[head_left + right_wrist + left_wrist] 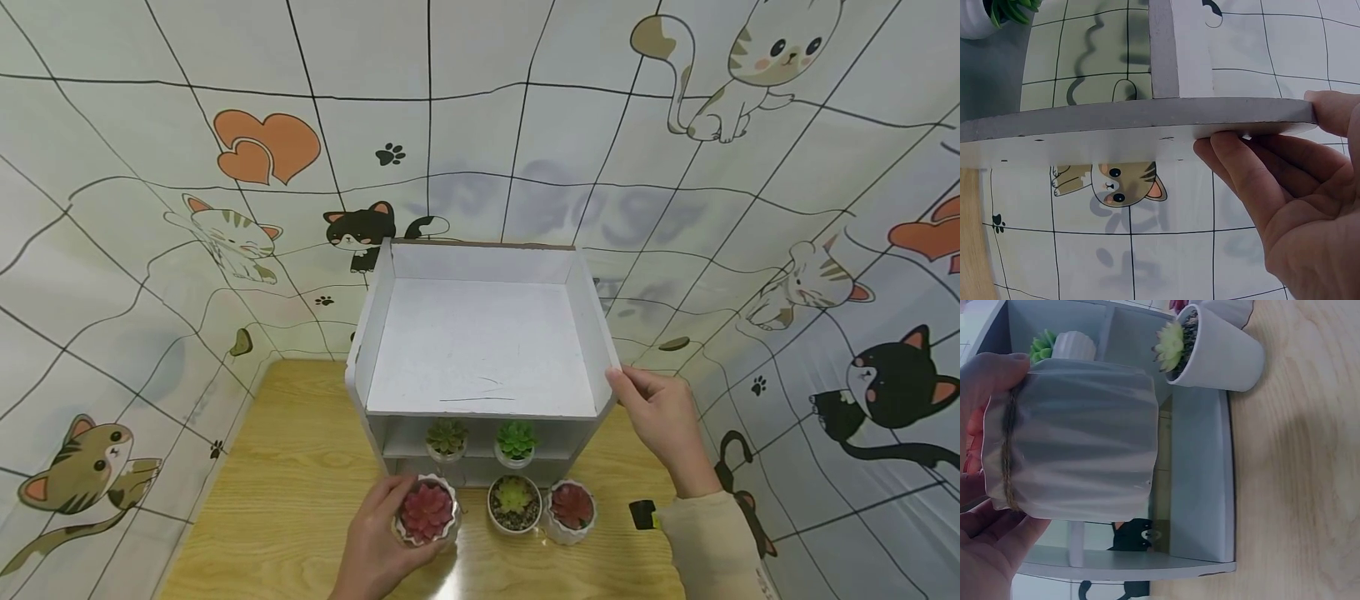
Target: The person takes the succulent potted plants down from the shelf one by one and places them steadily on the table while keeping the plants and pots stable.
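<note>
My left hand [382,533] grips a white wavy pot [1079,440] with a red succulent [427,512], lifted in front of the white shelf [480,350]. Twine circles the pot near its rim. My right hand [663,417] pinches the top front corner of the shelf's right side panel [1116,115], thumb on one face and fingers on the other. Inside the shelf stand two small potted succulents, a dull green one [447,437] and a bright green one [516,440]. Before the shelf are a round pot with a yellow-green succulent [514,497] and a wavy pot with a red succulent [570,507].
The shelf stands on a wooden table [300,467], near a back wall hung with cat-print cloth [480,125]. A small black object [642,514] lies at the right, beside my right sleeve [712,546].
</note>
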Motion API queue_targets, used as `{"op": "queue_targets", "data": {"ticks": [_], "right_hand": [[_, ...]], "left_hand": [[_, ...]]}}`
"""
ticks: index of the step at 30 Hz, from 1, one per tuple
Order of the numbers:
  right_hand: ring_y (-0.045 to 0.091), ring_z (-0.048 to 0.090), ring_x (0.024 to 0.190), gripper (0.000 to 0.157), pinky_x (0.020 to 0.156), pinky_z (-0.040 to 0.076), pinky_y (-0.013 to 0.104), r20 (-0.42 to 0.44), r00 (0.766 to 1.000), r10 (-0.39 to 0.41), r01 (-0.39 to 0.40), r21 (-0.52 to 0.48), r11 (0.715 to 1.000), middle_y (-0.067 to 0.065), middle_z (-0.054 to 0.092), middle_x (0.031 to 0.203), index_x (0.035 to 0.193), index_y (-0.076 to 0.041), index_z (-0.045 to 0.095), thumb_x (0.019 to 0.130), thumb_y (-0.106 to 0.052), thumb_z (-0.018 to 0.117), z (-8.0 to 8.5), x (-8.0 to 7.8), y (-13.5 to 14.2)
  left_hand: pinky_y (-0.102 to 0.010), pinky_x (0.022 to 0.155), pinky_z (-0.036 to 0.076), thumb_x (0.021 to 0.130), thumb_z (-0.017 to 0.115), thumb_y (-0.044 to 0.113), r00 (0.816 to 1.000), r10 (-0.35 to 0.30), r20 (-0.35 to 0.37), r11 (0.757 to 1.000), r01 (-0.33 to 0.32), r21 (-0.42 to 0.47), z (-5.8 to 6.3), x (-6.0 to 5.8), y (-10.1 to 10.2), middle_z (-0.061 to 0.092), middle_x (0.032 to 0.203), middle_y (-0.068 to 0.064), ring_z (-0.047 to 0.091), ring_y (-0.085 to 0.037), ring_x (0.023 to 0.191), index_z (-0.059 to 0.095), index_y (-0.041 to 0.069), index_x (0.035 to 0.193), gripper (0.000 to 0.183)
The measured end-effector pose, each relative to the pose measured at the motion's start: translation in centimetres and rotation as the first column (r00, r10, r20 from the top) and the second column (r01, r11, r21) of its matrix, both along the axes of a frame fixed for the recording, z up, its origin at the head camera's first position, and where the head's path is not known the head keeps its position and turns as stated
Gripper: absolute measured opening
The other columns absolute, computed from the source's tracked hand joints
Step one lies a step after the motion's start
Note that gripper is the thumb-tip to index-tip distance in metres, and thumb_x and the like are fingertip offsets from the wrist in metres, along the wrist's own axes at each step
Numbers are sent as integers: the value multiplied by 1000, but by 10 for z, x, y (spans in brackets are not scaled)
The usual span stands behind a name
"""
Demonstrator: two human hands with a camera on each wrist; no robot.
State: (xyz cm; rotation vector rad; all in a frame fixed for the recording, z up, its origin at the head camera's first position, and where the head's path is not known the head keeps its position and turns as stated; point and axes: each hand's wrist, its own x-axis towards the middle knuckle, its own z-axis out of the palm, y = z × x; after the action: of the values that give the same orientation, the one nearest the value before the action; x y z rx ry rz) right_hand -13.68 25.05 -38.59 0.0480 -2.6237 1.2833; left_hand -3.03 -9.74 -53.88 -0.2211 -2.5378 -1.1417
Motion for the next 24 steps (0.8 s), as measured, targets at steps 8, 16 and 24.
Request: {"op": "queue_targets", "data": {"ticks": [8,16,24], "right_hand": [[36,74,103,44,88,58,53,3,1000,-1,1,4,1000,23,73,118,128,6,69,106,-31,62,0,0,0],[34,74,103,44,87,60,47,15,1000,-8,8,6,1000,22,73,118,128,5,70,105,-32,62,1,0,0],[36,74,104,46,89,58,53,15,1000,-4,4,-2,1000,23,73,119,129,5,69,105,-33,62,1,0,0]], "left_hand": [[-41,88,61,45,104,25,1000,-13,5,1000,13,-7,-15,-2,5,66,119,0,67,-18,105,71,0,123,88],[-39,88,60,45,104,24,999,-29,-14,999,28,-27,-31,-4,11,65,116,-2,67,-16,102,71,-1,121,88],[-41,87,60,48,104,25,999,-33,-16,999,32,-36,-41,-5,16,64,116,0,66,-18,100,71,0,119,82]]}}
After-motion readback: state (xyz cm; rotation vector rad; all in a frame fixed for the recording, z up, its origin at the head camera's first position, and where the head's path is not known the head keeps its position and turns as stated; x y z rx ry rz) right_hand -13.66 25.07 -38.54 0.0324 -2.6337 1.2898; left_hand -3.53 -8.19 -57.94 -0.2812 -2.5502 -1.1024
